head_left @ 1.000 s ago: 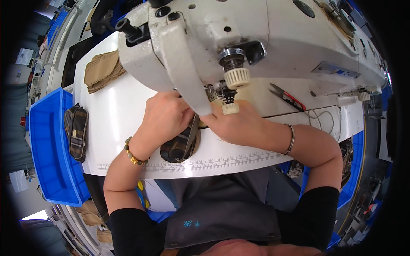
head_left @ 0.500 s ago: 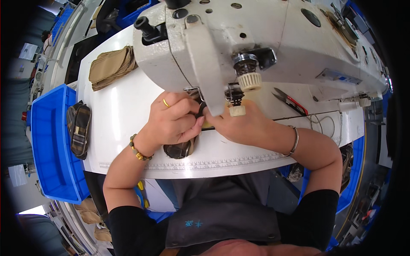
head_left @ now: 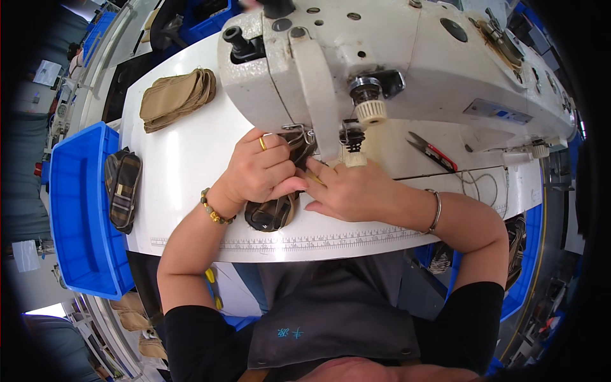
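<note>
Head view shows the plaid fabric pouch (head_left: 270,215) at frame centre, slanting toward upper right under the nearer left hand (head_left: 258,169), which grips it, while the right hand (head_left: 358,189) has fingers apart.

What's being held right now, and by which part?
The left hand holds the plaid pouch around its middle, the end nearer the person sticking out. Whether the right hand, at its other side, grips or merely touches it cannot be told.

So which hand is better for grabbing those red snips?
Probably the right hand: it's nearer the red snips, while the left hand is farther off, on the plaid pouch.
</note>
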`<state>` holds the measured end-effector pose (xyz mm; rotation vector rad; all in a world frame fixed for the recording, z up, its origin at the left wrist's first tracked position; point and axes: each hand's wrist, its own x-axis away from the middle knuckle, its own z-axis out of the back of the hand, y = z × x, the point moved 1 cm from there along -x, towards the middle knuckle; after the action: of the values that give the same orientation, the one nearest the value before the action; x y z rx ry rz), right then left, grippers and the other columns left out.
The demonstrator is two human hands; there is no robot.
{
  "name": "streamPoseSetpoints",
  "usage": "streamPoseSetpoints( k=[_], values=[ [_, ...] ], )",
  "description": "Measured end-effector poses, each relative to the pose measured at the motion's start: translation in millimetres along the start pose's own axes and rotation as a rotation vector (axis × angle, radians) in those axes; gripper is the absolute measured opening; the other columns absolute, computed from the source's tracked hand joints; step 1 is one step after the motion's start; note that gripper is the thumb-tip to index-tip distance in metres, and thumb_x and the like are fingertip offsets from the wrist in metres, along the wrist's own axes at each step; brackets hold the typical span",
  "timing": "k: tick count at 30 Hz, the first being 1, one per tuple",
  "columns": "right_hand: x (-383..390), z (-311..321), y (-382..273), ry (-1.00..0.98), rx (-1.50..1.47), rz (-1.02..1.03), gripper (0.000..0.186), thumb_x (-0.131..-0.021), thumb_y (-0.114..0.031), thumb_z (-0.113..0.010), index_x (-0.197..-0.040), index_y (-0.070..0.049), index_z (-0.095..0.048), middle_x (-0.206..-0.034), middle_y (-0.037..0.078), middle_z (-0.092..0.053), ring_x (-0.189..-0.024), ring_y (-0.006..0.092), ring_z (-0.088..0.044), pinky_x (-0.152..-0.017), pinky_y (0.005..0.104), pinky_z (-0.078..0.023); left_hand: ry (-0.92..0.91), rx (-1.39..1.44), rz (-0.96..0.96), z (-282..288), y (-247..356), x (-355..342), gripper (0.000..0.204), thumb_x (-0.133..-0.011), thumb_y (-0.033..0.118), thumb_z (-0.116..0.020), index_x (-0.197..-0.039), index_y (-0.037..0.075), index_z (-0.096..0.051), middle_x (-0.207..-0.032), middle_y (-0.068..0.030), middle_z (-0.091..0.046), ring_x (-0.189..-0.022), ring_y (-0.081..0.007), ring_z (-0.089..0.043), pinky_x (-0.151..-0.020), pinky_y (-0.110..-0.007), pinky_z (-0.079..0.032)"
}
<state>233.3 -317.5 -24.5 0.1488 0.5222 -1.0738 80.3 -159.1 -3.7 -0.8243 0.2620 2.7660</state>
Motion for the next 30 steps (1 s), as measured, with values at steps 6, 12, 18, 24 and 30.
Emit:
streamPoseSetpoints(
  k=[6, 12, 18, 24, 30],
  values=[
    [-2, -1, 0, -0.028, 0.008, 0.001, 0.038, -0.085, -0.033, -0.069, -0.106, -0.002, -0.064, -0.102, 0.024, -0.068, -0.069, 0.025, -0.069, -0.05, 0.0337, -0.054, 0.03, -0.078, 0.039, -3, -4, -7, 0.024, -0.076, 0.032, -0.077, -0.071, 0.011, -0.068, -0.079, -0.0006, -0.065, -0.081, -0.0218, -0.065, -0.081, -0.037, -0.05],
    [-4, -6, 6, 0.094, 0.066, -0.019, 0.027, -0.083, -0.015, -0.064, -0.107, -0.004, -0.064, -0.09, 0.011, -0.069, -0.06, 0.0224, -0.066, -0.044, 0.0341, -0.049, 0.069, 0.012, 0.17, -8, -16, 1, 0.029, -0.08, 0.029, -0.08, -0.069, 0.005, -0.07, -0.068, -0.0079, -0.062, -0.059, -0.0263, -0.058, -0.055, -0.035, -0.045],
    [0, -8, 11, -0.088, 0.106, -0.168, 0.017, -0.081, -0.011, -0.062, -0.097, -0.006, -0.062, -0.079, 0.006, -0.061, -0.055, 0.0209, -0.062, -0.042, 0.0337, -0.046, 0.1, 0.091, 0.327, -12, -8, 3, 0.045, -0.08, 0.043, -0.074, -0.055, 0.01, -0.056, -0.065, -0.0043, -0.06, -0.062, -0.0255, -0.057, -0.064, -0.036, -0.046],
    [11, 10, -35, -0.048, -0.188, 0.284, 0.013, -0.075, -0.015, -0.062, -0.069, -0.009, -0.054, -0.068, 0.005, -0.047, -0.052, 0.0166, -0.057, -0.043, 0.032, -0.044, 0.143, 0.167, 0.473, -8, -13, 3, 0.049, -0.079, 0.05, -0.07, -0.055, 0.011, -0.055, -0.057, -0.0041, -0.055, -0.06, -0.0271, -0.057, -0.063, -0.036, -0.045],
    [8, 11, -30, 0.052, -0.088, 0.307, 0.011, -0.073, -0.016, -0.062, -0.071, -0.009, -0.053, -0.069, 0.001, -0.044, -0.052, 0.0124, -0.054, -0.044, 0.0274, -0.042, -0.071, -0.004, 0.314, 15, 7, -18, 0.03, -0.074, 0.034, -0.08, -0.064, 0.011, -0.064, -0.065, -0.0017, -0.062, -0.068, -0.0239, -0.062, -0.072, -0.037, -0.049]
  ],
)
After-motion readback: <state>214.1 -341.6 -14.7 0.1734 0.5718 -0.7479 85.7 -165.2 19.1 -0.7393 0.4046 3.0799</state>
